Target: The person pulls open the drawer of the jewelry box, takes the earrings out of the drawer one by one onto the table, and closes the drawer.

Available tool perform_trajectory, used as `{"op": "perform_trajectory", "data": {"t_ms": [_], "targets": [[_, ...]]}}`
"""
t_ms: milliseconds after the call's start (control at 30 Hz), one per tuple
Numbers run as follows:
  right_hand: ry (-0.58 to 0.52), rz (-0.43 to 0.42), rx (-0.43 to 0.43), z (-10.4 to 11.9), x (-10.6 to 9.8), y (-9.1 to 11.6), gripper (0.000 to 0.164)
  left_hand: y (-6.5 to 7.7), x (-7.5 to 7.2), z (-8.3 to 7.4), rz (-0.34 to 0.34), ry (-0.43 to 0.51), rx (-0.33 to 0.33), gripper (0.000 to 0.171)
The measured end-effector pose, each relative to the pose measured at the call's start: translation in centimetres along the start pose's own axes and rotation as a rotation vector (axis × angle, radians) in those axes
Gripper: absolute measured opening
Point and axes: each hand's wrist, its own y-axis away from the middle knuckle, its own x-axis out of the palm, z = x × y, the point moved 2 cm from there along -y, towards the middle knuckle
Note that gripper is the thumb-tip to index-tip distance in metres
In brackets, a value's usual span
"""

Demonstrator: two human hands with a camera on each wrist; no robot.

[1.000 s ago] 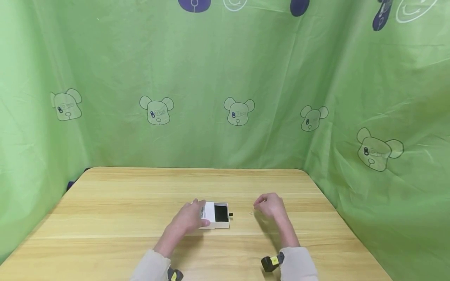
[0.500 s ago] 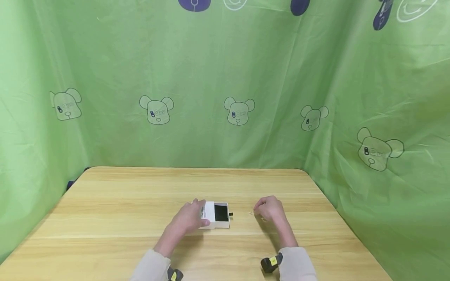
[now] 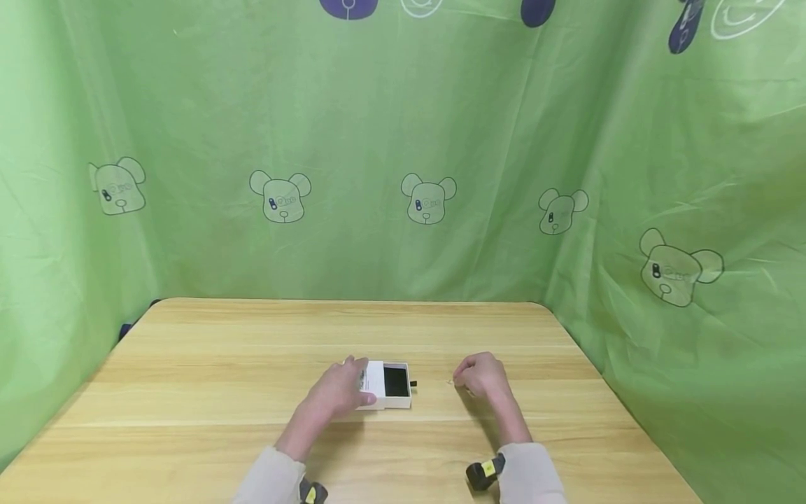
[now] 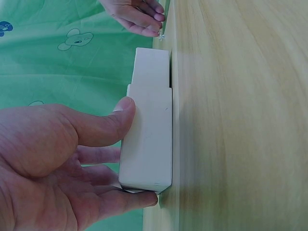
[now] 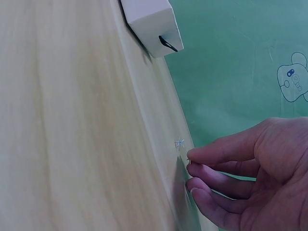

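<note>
The person's right hand (image 3: pixel 483 374), just right of lower centre in the head view, has its thumb and index fingertip brought together; in the right wrist view a thin bright sliver (image 5: pixel 188 160) shows between them, though whether it belongs to the small star-shaped ornament (image 5: pixel 179 144) cannot be told. The ornament sits just beside those fingertips, on their left in the head view, far nearer to this hand than to the other; it is too small for a long axis to be made out.

Further left, the left hand (image 3: pixel 340 388) holds a white box, thumb on the near side and fingers round the far side and end. The box's long axis runs left to right across the frame, pointing toward the ornament. Its tray (image 3: pixel 398 404) stands partly out of the sleeve (image 3: pixel 376 378) on the right, a black tab (image 3: pixel 413 383) on that end. A black insert (image 3: pixel 397 383) fills the exposed part of the tray.

Around them lies the wooden table (image 3: pixel 208 364), with a green curtain (image 3: pixel 352 126) behind.
</note>
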Motion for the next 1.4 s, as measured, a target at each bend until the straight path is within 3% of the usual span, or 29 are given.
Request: {"op": "perform_trajectory", "data": {"t_ms": [500, 833, 1400], "targets": [[-0.007, -0.003, 0.007, 0.1, -0.2, 0.2, 0.008, -0.1, 0.1, 0.0, 0.006, 0.003, -0.01, 0.076], [-0.048, -0.019, -0.033, 1.9, -1.0, 0.7, 0.017, -0.2, 0.1, 0.0, 0.002, -0.003, -0.008, 0.076], [-0.173, 0.096, -0.068, 5.3, 1.3, 1.5, 0.035, -0.1, 0.1, 0.1, 0.008, -0.001, -0.005, 0.078]]}}
